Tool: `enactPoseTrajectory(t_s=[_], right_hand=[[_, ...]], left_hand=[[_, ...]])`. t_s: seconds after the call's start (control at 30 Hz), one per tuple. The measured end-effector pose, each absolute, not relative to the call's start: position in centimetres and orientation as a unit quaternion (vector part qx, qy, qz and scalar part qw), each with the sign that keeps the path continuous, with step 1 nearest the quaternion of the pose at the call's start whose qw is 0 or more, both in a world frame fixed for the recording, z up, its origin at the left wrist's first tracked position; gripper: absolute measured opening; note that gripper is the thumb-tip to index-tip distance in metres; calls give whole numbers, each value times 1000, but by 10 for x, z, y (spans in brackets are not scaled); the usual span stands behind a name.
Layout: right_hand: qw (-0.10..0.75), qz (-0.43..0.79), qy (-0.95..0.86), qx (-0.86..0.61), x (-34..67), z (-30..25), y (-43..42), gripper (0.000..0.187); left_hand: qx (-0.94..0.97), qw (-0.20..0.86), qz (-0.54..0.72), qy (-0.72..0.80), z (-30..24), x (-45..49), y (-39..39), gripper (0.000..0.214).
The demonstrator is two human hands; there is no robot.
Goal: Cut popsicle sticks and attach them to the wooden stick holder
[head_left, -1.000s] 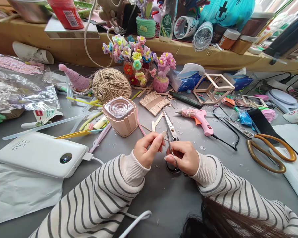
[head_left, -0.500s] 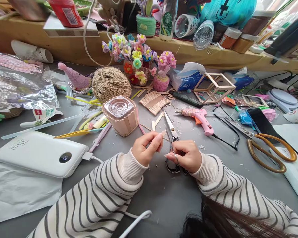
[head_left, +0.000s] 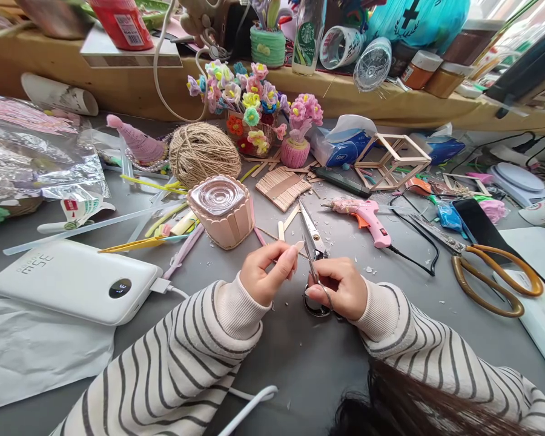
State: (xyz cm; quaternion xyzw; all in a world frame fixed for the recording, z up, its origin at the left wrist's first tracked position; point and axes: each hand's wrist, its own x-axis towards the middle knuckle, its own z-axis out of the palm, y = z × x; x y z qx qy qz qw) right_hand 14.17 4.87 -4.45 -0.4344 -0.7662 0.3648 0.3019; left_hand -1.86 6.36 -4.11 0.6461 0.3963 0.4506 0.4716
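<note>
My left hand [head_left: 269, 274] pinches a short piece of wooden craft stick [head_left: 299, 245] between thumb and fingertips. Small metal scissors [head_left: 315, 274] are gripped in my right hand [head_left: 343, 289], their blades pointing up beside the stick's tip. Whether the blades touch the stick I cannot tell. Beneath and behind this hand lie larger scissors [head_left: 317, 237] with black handles on the table. A cup-like holder covered with upright wooden sticks [head_left: 222, 212] stands beyond my left hand. Farther back lies a banded stack of craft sticks [head_left: 283, 187].
To the right lie a pink glue gun [head_left: 367, 219] with a black cord and big brown-handled scissors [head_left: 495, 272]. A white power bank [head_left: 72, 281] is at left. Behind are a twine ball [head_left: 204, 154], fluffy flowers [head_left: 245, 100] and a wooden stick frame [head_left: 393, 158]. Scraps dot the grey table.
The small scissors in my right hand have tilted, with their blades shifted up and left toward the stick. My left hand has hardly moved. The power bank's display reads differently.
</note>
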Motion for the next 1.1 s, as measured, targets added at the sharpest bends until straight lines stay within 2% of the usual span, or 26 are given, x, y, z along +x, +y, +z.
enactPoseTrajectory(t_s=[0.53, 0.73, 0.87, 1.1], right_hand=[[331, 281, -777, -456, 137, -42, 51, 49], [347, 300, -757, -466, 137, -43, 50, 47], [327, 333, -762, -450, 138, -42, 49, 46], [305, 372, -756, -445, 140, -44, 49, 54]], left_hand=[[638, 486, 428, 417, -41, -17, 66, 34], [615, 511, 450, 397, -44, -16, 64, 27], [605, 529, 455, 383, -46, -16, 63, 24], [601, 537, 457, 376, -45, -18, 62, 25]])
